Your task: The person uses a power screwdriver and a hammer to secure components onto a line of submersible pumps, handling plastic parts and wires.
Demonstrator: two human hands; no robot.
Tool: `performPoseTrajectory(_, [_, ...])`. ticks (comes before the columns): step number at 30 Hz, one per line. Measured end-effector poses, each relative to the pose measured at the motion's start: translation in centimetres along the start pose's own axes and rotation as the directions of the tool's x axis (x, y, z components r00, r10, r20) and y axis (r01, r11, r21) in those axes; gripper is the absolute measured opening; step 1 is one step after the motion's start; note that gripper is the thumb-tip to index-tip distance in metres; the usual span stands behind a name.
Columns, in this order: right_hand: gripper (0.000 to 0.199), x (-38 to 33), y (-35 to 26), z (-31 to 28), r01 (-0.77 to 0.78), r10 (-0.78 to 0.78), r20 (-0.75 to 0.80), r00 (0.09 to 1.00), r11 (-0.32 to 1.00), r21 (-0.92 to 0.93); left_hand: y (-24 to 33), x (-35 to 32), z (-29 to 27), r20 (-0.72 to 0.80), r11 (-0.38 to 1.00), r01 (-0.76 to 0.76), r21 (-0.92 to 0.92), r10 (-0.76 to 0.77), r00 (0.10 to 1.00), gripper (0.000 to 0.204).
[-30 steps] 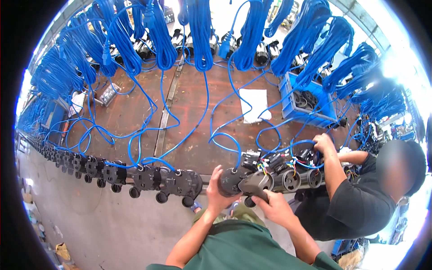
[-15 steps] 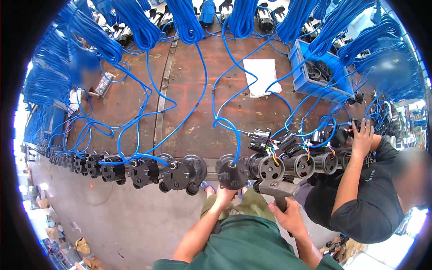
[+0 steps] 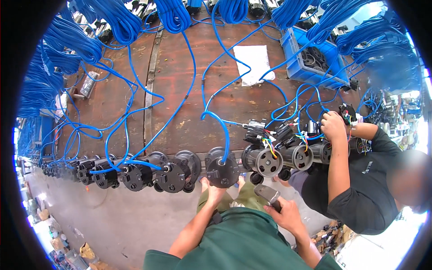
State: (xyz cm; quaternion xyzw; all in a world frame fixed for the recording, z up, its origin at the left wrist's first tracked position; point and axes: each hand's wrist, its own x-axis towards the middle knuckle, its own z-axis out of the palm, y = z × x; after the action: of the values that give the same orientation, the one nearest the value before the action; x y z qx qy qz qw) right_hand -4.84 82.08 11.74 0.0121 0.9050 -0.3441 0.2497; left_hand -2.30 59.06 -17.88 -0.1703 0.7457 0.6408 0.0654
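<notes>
A round black motor housing (image 3: 223,173) lies at the edge of the bench, its capped end facing me and a blue cable rising from it. My left hand (image 3: 217,194) is closed around the housing's lower side; the fingertips are hidden beneath it. In my right hand (image 3: 288,214) is a hammer (image 3: 267,193), gripped by its handle, with the metal head pointing up and left. The hammer head is apart from the housing, to its lower right. Just right of the housing sits an open-ended motor housing (image 3: 266,163) with coloured wires showing.
More capped motor housings (image 3: 173,177) line the bench edge leftward. Blue cables cross the brown bench (image 3: 180,130), and coiled bundles (image 3: 172,15) hang beyond. A white sheet (image 3: 252,65) and a blue crate (image 3: 335,81) lie farther back. A co-worker (image 3: 360,193) works close at my right.
The hammer has dropped lower and turned, away from the housings. My left hand stays at the same housing. The co-worker's hands have come together over a wired part. The whole view has shifted slightly.
</notes>
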Motion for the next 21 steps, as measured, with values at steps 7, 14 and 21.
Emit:
performPoseTrajectory(7, [0.025, -0.7, -0.9, -0.1, -0.158, 0.158, -0.011, 0.987, 0.987, 0.022, 4.3, -1.4, -5.3, 0.322, 0.972, 0.106, 0.207, -0.171, 0.931, 0.04])
performPoseTrajectory(14, [0.023, -1.1, 3.1, -2.0, -0.139, 0.183, -0.537, 0.824, 0.983, 0.122, 24.1, -4.5, -6.5, 0.614, 0.925, 0.071, 0.374, -0.304, 0.728, 0.053])
performPoseTrajectory(21, [0.033, 3.5, 7.8, -6.7, -0.126, 0.151, -0.665, 0.731, 0.988, 0.086, 32.1, 6.4, 7.4, 0.287, 0.681, -0.493, 0.542, 0.401, 0.87, 0.04])
